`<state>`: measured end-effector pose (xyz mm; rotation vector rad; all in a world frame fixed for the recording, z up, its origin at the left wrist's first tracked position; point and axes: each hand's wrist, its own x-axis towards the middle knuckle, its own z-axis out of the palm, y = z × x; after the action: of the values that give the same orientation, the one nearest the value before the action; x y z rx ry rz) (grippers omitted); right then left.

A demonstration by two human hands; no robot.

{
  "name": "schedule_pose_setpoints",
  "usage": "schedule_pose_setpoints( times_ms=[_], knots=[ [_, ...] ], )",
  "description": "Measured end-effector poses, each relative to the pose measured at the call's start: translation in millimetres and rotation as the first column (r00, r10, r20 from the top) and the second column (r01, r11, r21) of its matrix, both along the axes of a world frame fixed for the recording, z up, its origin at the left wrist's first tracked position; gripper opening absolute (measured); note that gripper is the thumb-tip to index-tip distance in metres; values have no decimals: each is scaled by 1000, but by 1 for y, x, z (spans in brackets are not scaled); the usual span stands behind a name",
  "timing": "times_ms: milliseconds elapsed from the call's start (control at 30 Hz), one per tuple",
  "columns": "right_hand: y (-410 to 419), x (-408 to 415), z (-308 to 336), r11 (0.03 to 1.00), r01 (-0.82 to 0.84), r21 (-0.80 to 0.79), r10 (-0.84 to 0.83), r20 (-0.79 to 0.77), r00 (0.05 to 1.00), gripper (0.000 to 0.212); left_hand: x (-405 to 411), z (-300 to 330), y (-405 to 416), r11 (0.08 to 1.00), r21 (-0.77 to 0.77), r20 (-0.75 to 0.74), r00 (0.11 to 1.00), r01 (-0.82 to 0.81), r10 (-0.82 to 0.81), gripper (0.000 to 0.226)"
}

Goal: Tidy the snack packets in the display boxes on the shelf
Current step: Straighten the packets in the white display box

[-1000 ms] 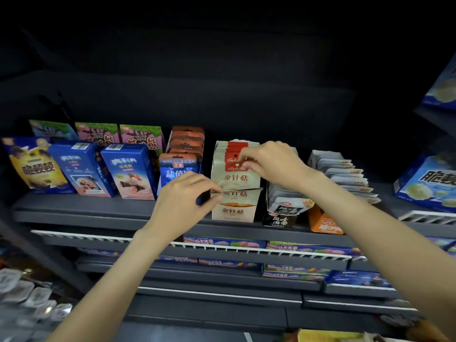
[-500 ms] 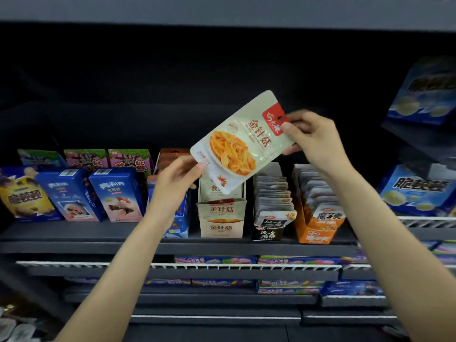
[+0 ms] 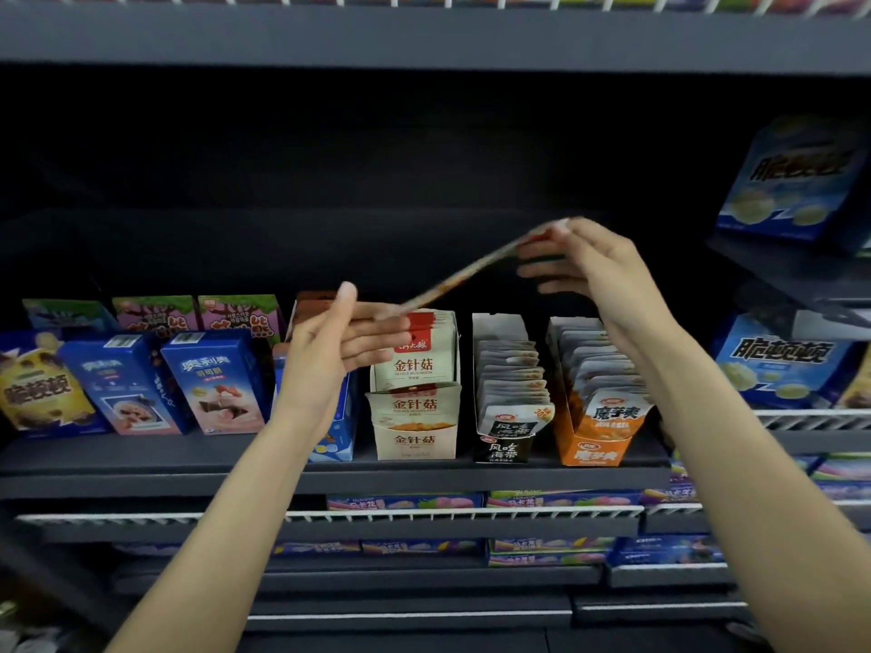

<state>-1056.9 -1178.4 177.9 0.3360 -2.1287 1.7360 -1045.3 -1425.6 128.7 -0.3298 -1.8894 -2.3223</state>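
Dark shelf gap (image 3: pixel 330 181) above edge-on packet (image 3: pixel 471 271) between both hands.

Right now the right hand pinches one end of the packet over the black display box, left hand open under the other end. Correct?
Not quite. The head view shows the packet above the cream display box, not the black one. The right hand does pinch one end; the left hand is open under the other.

Blue cookie boxes (image 3: pixel 214 381) at left, purple boxes (image 3: pixel 238 315) behind them, blue boxes (image 3: pixel 782 365) at right
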Motion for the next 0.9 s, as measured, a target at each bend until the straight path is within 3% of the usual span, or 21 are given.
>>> schedule_pose_setpoints(
  times_ms=[67, 133, 200, 433, 567, 700, 800, 900],
  knots=[
    [2, 0, 3, 997, -26, -68, 30, 54, 998, 32, 2, -3, 3, 997, -69, -17, 1000, -15, 14, 26],
    [4, -1, 3, 999, -29, -22, 31, 82, 996, 26, 2, -8, 4, 989, -144, -41, 999, -38, 33, 9],
    [9, -1, 1, 996, -43, 74, 37, 89, 995, 12, 2, -15, 4, 980, -191, -56, 997, -53, 43, 15],
    [13, -6, -6, 986, -95, 135, 94, 17, 995, 24, 7, -30, 12, 919, -353, -189, 976, -173, 111, 31],
    [13, -7, -8, 980, -56, 191, 69, -63, 996, 26, 11, -34, 15, 814, -497, -364, 924, -301, 119, 31],
    [11, -9, -5, 972, -42, 229, 72, -123, 990, 30, 9, -36, 15, 752, -541, -457, 882, -376, 113, 28],
    [12, -10, -3, 970, -46, 237, 75, -115, 991, 29, 7, -34, 14, 780, -524, -430, 897, -343, 105, 28],
    [16, -8, 2, 972, -90, 215, 99, -29, 995, 32, 1, -31, 9, 870, -462, -227, 971, -172, 72, 30]
  ],
)
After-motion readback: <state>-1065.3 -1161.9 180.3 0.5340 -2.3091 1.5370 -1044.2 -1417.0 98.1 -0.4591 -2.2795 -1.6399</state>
